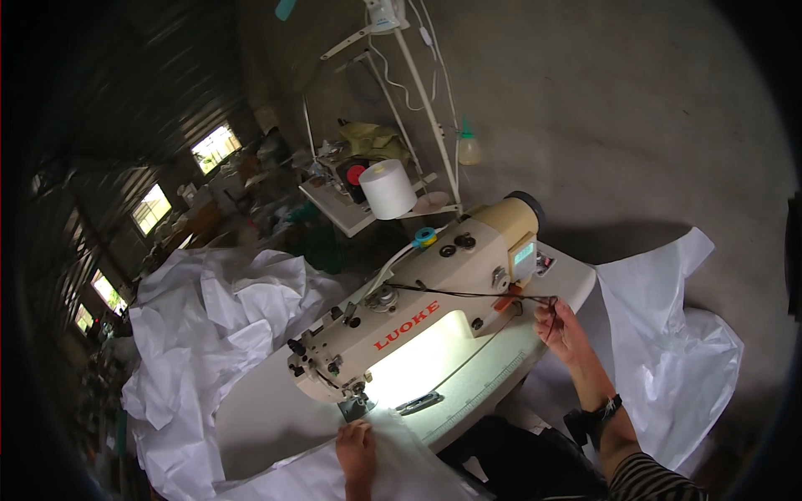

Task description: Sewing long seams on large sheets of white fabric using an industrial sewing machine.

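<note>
My right hand (561, 327) is closed in a pinch around dark cords (468, 293), drawn out nearly straight beside the arm of a cream sewing machine (409, 334). My left hand (356, 447) rests with curled fingers on white sheet material (393, 442), just below the presser foot (356, 407); its fingertips seem to grip the edge. Thread snips (420, 403) lie on the lit machine bed, right of the needle area. More white material (217, 309) is heaped on the left side of the table.
A white thread cone (388, 190) stands behind the machine under a tall thread stand (428, 100). White sheeting (677, 351) hangs at the right. A squeeze bottle (469, 146) with a green top hangs by the wall. Another machine table (334, 204) stands farther back.
</note>
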### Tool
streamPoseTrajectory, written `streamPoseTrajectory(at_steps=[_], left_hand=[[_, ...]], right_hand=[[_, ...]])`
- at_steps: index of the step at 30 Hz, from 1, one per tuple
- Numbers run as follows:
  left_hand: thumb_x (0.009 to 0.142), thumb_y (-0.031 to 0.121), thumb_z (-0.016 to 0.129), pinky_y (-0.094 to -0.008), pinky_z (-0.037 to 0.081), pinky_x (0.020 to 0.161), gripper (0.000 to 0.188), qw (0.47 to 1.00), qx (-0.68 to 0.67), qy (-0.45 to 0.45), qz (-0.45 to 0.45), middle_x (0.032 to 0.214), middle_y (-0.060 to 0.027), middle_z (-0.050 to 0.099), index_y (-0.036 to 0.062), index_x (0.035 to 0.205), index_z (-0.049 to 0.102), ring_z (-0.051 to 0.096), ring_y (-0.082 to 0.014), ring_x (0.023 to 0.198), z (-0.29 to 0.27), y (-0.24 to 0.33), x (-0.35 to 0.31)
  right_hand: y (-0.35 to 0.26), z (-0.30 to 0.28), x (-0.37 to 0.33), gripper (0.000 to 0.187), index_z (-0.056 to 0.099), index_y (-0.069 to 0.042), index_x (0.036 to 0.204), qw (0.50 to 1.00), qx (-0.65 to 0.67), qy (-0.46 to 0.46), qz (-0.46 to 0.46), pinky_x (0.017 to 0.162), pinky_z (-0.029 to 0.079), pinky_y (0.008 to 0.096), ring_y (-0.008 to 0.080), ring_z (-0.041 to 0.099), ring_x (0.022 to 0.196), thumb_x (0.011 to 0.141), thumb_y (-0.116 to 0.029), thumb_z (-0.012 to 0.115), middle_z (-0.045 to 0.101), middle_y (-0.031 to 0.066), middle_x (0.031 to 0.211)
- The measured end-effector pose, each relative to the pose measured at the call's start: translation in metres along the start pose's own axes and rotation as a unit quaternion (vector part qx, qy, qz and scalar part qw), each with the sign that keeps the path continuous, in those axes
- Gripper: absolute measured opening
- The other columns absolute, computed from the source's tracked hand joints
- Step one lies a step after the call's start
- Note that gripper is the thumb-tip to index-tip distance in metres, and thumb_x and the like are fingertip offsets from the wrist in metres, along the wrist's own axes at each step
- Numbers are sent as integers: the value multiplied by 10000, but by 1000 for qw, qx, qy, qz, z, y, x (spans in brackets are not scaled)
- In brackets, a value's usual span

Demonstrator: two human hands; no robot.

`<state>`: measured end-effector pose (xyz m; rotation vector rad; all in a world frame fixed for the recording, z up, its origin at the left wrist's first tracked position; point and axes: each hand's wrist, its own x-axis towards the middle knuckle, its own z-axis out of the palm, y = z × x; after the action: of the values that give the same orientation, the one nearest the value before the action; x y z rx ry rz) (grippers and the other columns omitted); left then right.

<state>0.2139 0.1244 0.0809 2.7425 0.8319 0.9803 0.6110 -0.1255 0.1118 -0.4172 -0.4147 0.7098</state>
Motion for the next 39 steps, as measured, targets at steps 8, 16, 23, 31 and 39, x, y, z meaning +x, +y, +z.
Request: streamPoseTrajectory(at_steps=[8,16,23,31,39], left_hand=[[929,103,589,-426,502,850,107,998,47,-30,38,1070,-151,673,33,971,658,636,-316,962,-6,4,3],[884,83,600,-454,473,906,124,999,14,-46,1,1064,-149,675,45,981,667,609,-361,998,-8,6,3],[880,79,601,-454,479,904,127,998,28,-49,5,1063,-146,672,48,983,670,605,-361,1000,-8,4,1],[873,62,598,-450,483,899,128,999,17,-38,17,1054,-141,673,56,981,666,607,-354,988,-8,5,2],[858,57,618,-441,492,889,130,1000,13,-24,15,1053,-136,678,60,977,671,616,-345,987,-9,8,3]], right_hand=[[-12,21,37,152,664,-109,1057,989,-74,-122,-32,593,388,209,63,459,578,991,-128,529,592,-51,829],[-32,22,58,87,691,-125,900,441,-823,-174,-312,718,503,383,241,644,776,875,-189,638,616,56,728],[-10,24,64,137,652,-145,943,362,-895,6,-262,672,507,376,257,652,649,837,-226,681,629,61,654],[-15,71,78,464,595,-107,1034,441,-866,67,-225,678,521,384,265,667,647,719,-387,788,680,74,718],[-9,86,88,499,562,-64,1029,433,-865,84,-238,792,495,405,269,681,780,752,-419,778,685,70,817]])
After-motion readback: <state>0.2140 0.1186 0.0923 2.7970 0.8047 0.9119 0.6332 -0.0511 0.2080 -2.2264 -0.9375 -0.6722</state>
